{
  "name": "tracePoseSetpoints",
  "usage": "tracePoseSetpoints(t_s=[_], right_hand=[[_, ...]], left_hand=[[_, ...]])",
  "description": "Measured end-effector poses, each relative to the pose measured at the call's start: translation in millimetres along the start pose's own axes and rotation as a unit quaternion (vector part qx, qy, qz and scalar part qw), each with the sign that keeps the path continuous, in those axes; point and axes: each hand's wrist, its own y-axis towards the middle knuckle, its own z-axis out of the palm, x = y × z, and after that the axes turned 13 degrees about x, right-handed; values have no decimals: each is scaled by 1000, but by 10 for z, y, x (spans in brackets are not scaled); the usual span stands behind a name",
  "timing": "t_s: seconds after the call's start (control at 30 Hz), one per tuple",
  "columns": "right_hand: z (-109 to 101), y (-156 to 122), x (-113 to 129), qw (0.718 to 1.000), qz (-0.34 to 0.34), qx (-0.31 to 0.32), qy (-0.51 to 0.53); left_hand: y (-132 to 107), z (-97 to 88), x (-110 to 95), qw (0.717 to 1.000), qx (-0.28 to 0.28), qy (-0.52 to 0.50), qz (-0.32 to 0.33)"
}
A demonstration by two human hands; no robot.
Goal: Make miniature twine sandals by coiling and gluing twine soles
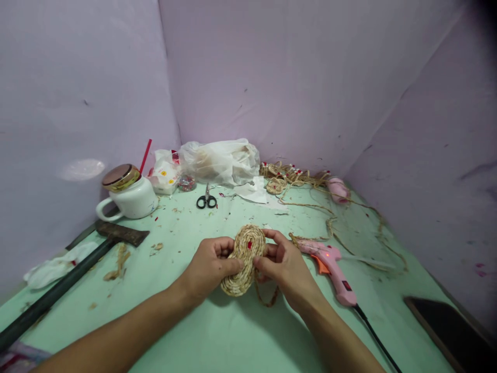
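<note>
Between my two hands is a coiled piece of braided straw cord (245,254), shaped like a figure eight or small shoe sole, with a red spot near its upper middle. My left hand (212,264) grips its left edge, thumb on top and fingers curled behind. On the other side my right hand (280,261) pinches the right edge near the narrow waist. A loose tail of braid (267,301) loops below the right fingers. Just right of that hand lies a pink glue gun (330,264) with an orange trigger and a small lit light.
Small black-handled scissors (206,199) lie behind the hands. At left are an axe (120,234) and a lidded white mug (134,199). Plastic bags (223,160), more braided pieces (276,185) and a pink roll (338,190) line the back. A dark phone-like slab (446,326) lies right.
</note>
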Motion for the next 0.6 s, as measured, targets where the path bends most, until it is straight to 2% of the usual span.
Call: tracePoseSetpoints(t_s=[0.6], right_hand=[[15,-4,-16,1000,4,-6,-10]], left_hand=[[-2,15,-2,1000,-1,-3,-5]])
